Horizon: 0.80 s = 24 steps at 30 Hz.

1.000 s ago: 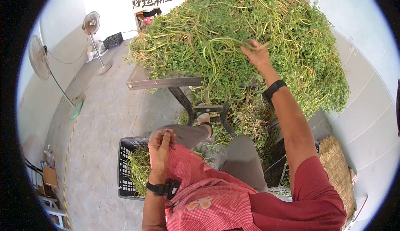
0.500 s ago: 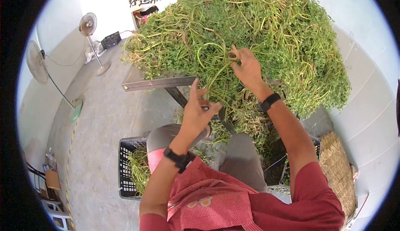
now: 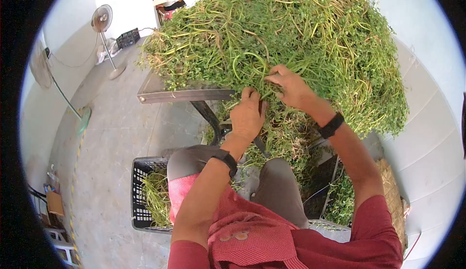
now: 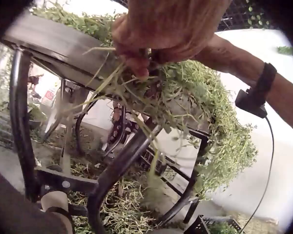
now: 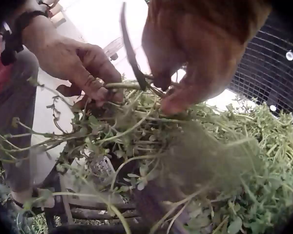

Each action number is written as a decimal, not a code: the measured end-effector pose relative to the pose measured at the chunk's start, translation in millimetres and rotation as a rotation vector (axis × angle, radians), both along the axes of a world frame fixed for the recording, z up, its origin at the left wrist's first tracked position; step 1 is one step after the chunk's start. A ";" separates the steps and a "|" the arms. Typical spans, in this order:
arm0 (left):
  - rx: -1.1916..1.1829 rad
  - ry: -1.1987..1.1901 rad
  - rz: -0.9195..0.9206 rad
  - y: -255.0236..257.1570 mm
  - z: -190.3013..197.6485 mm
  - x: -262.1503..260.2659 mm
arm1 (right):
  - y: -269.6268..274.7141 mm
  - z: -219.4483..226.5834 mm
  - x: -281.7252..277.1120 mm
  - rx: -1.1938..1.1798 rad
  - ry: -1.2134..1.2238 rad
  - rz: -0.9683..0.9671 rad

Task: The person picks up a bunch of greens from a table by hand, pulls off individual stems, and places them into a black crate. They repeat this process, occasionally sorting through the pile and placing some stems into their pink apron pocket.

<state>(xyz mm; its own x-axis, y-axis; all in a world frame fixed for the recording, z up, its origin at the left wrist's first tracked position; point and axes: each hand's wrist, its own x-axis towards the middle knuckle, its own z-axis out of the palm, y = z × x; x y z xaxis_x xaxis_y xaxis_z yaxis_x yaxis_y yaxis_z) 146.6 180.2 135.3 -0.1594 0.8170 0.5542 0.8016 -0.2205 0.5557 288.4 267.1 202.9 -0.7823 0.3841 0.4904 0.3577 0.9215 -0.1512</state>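
Note:
My left hand (image 3: pixel 246 118) pinches green stems at the front edge of a large heap of leafy plants (image 3: pixel 301 36). Just right of it, my right hand (image 3: pixel 293 90) has thumb and fingers closed on stems of the same bunch. Seen in the right wrist view, the left hand (image 5: pixel 75 63) and right hand (image 5: pixel 195 58) grip the stems (image 5: pixel 124 86) a short way apart. A thin dark blade-like strip (image 5: pixel 129 48) stands between them; what holds it is unclear. Loose stems (image 4: pixel 112 83) hang below the left hand (image 4: pixel 171 29) in the left wrist view.
The heap lies on a metal-edged table (image 3: pixel 189 95) with dark legs. A black crate (image 3: pixel 136 191) holding stems stands left of the knees, and greens (image 3: pixel 340 201) lie at the lower right. Two standing fans (image 3: pixel 102 19) are at the far left.
My left hand has risen from the lap to the table edge and closed on stems. The right hand has come down and left across the heap, bringing stems towards the left hand.

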 end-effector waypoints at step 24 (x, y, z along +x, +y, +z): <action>-0.142 0.204 -0.158 -229.0 -17.3 -79.7 | 52.0 -41.0 -20.8 0.434 -0.121 -0.483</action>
<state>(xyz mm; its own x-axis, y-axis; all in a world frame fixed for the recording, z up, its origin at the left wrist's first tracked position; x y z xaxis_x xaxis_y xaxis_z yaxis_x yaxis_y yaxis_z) 66.9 -48.7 118.0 0.0789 0.8946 0.4399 0.8617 -0.2831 0.4211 267.6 319.1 161.9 -0.6309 0.4934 0.5988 0.7374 0.6213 0.2650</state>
